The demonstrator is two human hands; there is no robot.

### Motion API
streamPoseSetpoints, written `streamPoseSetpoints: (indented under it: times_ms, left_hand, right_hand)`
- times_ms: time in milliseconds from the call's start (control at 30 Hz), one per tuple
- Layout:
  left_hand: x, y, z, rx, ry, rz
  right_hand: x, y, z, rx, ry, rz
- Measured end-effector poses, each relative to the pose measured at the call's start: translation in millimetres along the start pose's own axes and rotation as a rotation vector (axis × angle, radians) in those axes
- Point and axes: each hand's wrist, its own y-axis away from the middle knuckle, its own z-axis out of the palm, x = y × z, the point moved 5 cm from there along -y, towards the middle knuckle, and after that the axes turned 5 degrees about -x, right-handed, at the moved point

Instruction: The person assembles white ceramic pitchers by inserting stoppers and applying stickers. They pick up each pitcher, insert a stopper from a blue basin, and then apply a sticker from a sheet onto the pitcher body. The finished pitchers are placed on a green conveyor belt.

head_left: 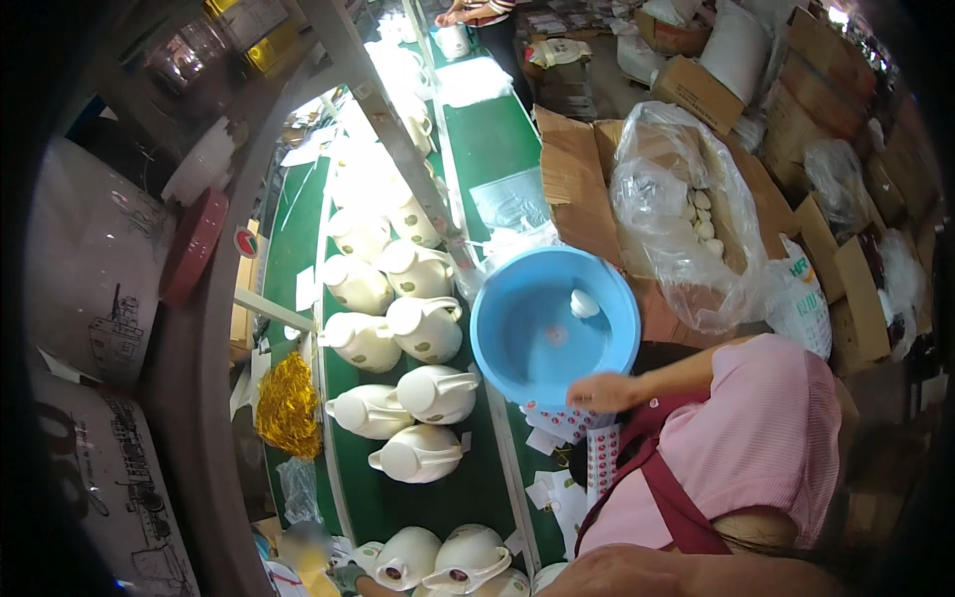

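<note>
My right hand (603, 393), its fingers smeared, is at the near rim of a light-blue plastic basin (487, 343); I cannot tell whether it grips anything. One small white rounded piece (584, 303) lies inside the basin. Just under the hand are sheets of round red-and-white stickers (603, 463). Bare skin, seemingly of my left arm (676, 574), crosses the lower edge, while my left hand is out of sight. Left of the basin, cream-white vacuum jugs (438, 395) with handles stand in rows on a green conveyor belt (398, 512).
An open carton (577, 184) lined with clear plastic (716, 289) holds several white pieces (703, 221). Golden tinsel (288, 406) lies beyond the belt. A metal post (383, 109) slants over it. Co-workers show at the far end (495, 40) and lower left, one with a gloved hand (346, 577).
</note>
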Motion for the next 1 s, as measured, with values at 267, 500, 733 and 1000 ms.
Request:
streamPoseSetpoints:
  times_ms: [267,500,733,1000]
  left_hand:
    - [89,72,-97,-0.003,0.108,0.074]
    - [209,236,-132,-0.015,0.795,-0.144]
    - [274,386,-146,-0.248,0.703,-0.339]
    - [315,466,-58,-0.502,0.736,-0.609]
  right_hand:
    - [46,15,141,-0.499,0.225,-0.176]
    - [31,24,75,-0.55,0.597,0.035]
    - [32,13,105,-0.419,0.331,-0.136]
    - [26,31,142,-0.627,0.965,-0.4]
